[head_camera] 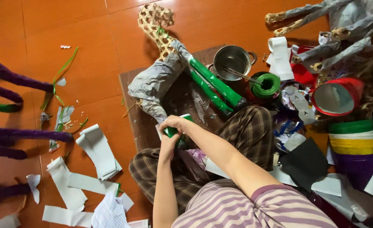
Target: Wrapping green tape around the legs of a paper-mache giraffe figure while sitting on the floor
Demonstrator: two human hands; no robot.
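I sit cross-legged on an orange tiled floor. A woven bamboo animal figure (155, 25) lies before me on a brown cardboard sheet (131, 109). Its body is covered in grey paper (157, 80), and two of its legs (216, 86) are wrapped in green. My right hand (174, 123) and my left hand (169, 147) meet over another leg, both gripping a green-wrapped part (171, 131) with a white strip at its end. What lies under my hands is hidden.
A metal pot (233, 61) with a stick in it and a spool of green string (266, 84) stand behind the figure. Coloured paper rolls (354, 143), a red roll (338, 97) and black paper (304, 162) sit at right. White paper strips (98, 152) and purple wrapped legs (13, 137) lie at left.
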